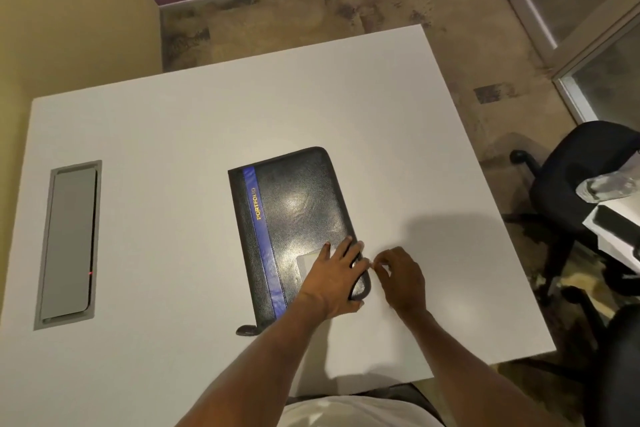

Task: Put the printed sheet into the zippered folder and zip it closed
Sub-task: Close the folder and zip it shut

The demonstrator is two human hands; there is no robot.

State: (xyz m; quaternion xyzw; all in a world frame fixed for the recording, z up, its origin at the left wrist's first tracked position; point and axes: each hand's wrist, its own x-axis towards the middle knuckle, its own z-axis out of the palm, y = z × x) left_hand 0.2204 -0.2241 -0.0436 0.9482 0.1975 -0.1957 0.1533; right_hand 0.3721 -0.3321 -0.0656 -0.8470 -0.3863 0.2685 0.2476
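the folder lies flat and shut on the white table, black with a blue stripe and the word "portfolio" down its left side, cover down all round. the left hand is pressed on the near right corner of the cover, fingers spread and flat, thumb hooked round the edge, pinning the folder rather than gripping anything. the right hand sits just beside that same edge, fingers curled and thumb and forefinger pinched together on something tiny and pale at the folder's rim, most likely the zip pull, though it's too small to be sure. no loose printed sheet shows anywhere on the table, so my read is that the paper is already inside, or hidden; i cannot tell which from here. so we look to be in the zipping step, at the near right stretch of the edge. a small dark tab pokes out at the near left corner. the next move calls for a steady pull along the zip track, with the left hand keeping the cover flat so the teeth meet. the corner curve is the tricky part, where the pull could snag. a grey hatch sits well apart at the left.
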